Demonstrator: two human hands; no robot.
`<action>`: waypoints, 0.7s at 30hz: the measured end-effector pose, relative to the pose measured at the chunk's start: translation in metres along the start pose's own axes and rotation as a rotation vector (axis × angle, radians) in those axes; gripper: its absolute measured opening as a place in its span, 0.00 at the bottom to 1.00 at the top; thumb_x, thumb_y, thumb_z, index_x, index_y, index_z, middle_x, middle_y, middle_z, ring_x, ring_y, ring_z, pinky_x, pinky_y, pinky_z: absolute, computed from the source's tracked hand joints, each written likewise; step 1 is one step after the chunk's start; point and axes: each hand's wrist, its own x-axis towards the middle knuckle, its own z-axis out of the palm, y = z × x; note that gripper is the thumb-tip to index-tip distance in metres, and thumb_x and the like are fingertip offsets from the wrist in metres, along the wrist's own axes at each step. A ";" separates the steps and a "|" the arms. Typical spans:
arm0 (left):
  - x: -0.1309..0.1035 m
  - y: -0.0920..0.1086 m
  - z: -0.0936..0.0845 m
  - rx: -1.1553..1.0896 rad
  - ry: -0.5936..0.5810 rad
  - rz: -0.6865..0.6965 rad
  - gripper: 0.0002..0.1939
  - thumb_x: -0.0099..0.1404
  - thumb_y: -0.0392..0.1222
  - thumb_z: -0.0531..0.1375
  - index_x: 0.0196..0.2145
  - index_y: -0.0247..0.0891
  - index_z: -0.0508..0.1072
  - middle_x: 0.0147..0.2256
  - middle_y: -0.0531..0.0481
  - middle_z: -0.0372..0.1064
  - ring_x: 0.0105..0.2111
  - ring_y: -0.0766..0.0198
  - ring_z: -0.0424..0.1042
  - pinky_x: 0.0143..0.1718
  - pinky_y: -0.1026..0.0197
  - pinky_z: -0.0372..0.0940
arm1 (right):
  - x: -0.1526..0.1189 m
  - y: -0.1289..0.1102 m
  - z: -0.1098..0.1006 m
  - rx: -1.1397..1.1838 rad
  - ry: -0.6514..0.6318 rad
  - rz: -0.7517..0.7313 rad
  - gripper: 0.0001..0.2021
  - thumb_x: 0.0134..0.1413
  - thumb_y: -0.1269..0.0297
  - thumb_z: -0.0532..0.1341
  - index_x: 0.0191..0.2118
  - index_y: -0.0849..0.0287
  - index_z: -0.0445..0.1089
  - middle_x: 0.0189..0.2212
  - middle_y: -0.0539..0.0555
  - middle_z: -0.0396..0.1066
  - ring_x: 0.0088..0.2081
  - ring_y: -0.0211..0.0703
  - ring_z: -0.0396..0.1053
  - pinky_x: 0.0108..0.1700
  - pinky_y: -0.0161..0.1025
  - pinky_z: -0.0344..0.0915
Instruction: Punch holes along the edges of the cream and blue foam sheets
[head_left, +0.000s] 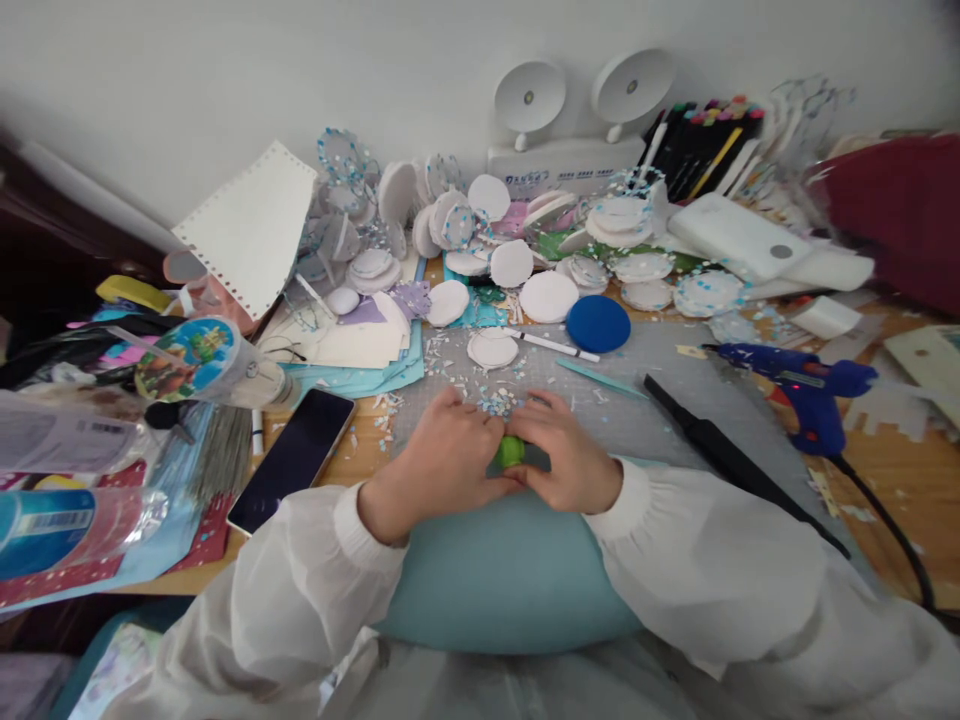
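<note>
Both hands meet at the front edge of the grey mat, over a light teal cushion [517, 580]. Between them is a small bright green roll [511, 452], partly covered by fingers, so its exact kind is hard to tell. My left hand [454, 450] is closed on its left side. From the other side my right hand [562, 450] pinches it with thumb and fingers. White and blue paper scraps [499, 400] lie just beyond the fingertips. A white disc [493, 348], a white pen [559, 346] and a blue round lid [598, 323] rest farther back.
A blue glue gun [810, 380] with a black cord lies on the right, near a long black tool [720, 450]. To the left are a phone [296, 460], a plastic cup [195, 360] and a bottle [75, 525]. Several white discs crowd the back below a twin-head lamp [570, 160].
</note>
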 end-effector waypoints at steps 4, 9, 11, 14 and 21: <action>-0.004 0.003 -0.001 0.043 -0.023 -0.076 0.26 0.57 0.63 0.58 0.29 0.33 0.71 0.23 0.47 0.73 0.25 0.53 0.74 0.30 0.54 0.58 | 0.001 0.001 0.001 0.040 0.008 -0.002 0.08 0.46 0.66 0.61 0.35 0.57 0.64 0.30 0.52 0.67 0.37 0.48 0.65 0.54 0.54 0.52; -0.007 -0.001 -0.002 0.043 -0.062 -0.067 0.29 0.52 0.69 0.59 0.28 0.35 0.72 0.21 0.48 0.73 0.24 0.53 0.74 0.29 0.55 0.59 | 0.001 -0.002 0.000 0.087 0.028 -0.016 0.12 0.48 0.62 0.64 0.38 0.58 0.65 0.32 0.54 0.68 0.37 0.49 0.65 0.53 0.54 0.53; -0.009 -0.003 -0.004 0.043 -0.076 -0.063 0.30 0.50 0.69 0.60 0.29 0.35 0.72 0.22 0.48 0.73 0.24 0.53 0.74 0.29 0.55 0.59 | 0.000 -0.003 -0.002 0.099 0.035 -0.020 0.13 0.49 0.60 0.64 0.39 0.58 0.65 0.32 0.53 0.68 0.37 0.48 0.65 0.51 0.53 0.54; -0.012 -0.007 -0.007 0.057 -0.070 -0.045 0.32 0.49 0.71 0.59 0.32 0.36 0.73 0.23 0.47 0.74 0.24 0.53 0.73 0.28 0.56 0.58 | -0.001 -0.004 -0.005 0.109 0.045 -0.011 0.13 0.50 0.59 0.64 0.40 0.59 0.65 0.33 0.54 0.69 0.38 0.49 0.65 0.47 0.50 0.56; -0.018 -0.014 -0.007 0.085 -0.014 -0.025 0.33 0.48 0.73 0.58 0.31 0.37 0.74 0.19 0.48 0.71 0.22 0.54 0.71 0.26 0.58 0.54 | -0.001 -0.006 -0.007 0.060 0.035 0.005 0.10 0.49 0.64 0.64 0.37 0.60 0.66 0.30 0.53 0.68 0.35 0.48 0.64 0.41 0.46 0.55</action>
